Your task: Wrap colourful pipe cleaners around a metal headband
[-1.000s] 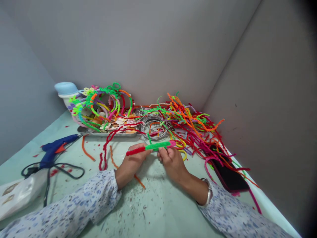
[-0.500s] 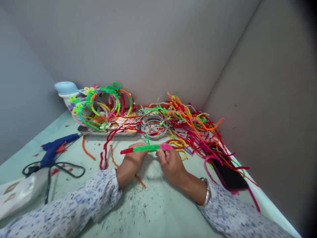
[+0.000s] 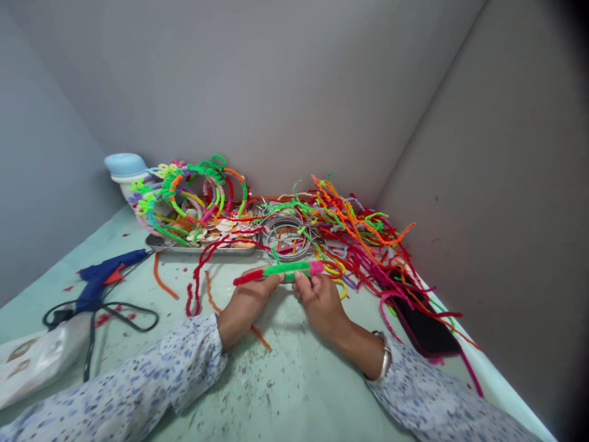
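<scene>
Green tabletop (image 3: 294,399) below; striped band (image 3: 288,268) spans hands (image 3: 243,304) (image 3: 326,305).

My left forearm (image 3: 133,383) slants up and inward from one side and my right forearm (image 3: 426,380) from the other, so my hands come close together in front of me without touching. My left hand (image 3: 246,301) pinches with its thumb stretched toward the right; my right hand (image 3: 324,304) pinches too, thumb up, fingers (image 3: 316,283) curled.
</scene>
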Motion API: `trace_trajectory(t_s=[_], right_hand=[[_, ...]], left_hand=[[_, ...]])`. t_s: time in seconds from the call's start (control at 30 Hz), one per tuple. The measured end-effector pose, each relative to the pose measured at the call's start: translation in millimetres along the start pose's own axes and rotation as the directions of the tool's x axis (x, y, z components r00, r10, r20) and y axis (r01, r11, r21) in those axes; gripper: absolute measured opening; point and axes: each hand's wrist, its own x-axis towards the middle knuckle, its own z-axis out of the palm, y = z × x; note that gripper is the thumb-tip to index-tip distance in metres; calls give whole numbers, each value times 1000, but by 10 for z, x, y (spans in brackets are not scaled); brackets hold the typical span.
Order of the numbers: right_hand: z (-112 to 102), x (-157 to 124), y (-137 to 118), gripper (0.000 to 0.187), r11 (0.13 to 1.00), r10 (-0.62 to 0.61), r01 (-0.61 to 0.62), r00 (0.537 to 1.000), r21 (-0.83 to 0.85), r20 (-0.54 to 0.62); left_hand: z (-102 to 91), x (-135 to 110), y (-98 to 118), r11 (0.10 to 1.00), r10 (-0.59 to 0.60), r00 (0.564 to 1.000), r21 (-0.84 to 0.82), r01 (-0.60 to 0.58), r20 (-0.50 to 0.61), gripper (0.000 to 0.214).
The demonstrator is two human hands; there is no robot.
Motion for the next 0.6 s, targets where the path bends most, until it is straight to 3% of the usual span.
trace_trajectory(t_s=[0.1, 0.2, 0.37, 0.6], right_hand=[[-1, 41, 10, 39, 990, 129, -129, 992, 50, 6], [6, 54, 22, 42, 981, 176, -176, 984, 77, 1], [14, 39, 42, 43, 989, 114, -116, 993, 95, 24], [26, 6, 76, 39, 980, 44, -59, 996, 192, 81]], left_hand=[[32, -21, 36, 995, -67, 998, 74, 66, 2, 20], [47, 11, 7, 990, -95, 995, 107, 92, 24, 21], [47, 50, -12, 988, -4, 1000, 154, 2, 19, 23], [25, 57, 21, 993, -36, 999, 117, 36, -2, 20]])
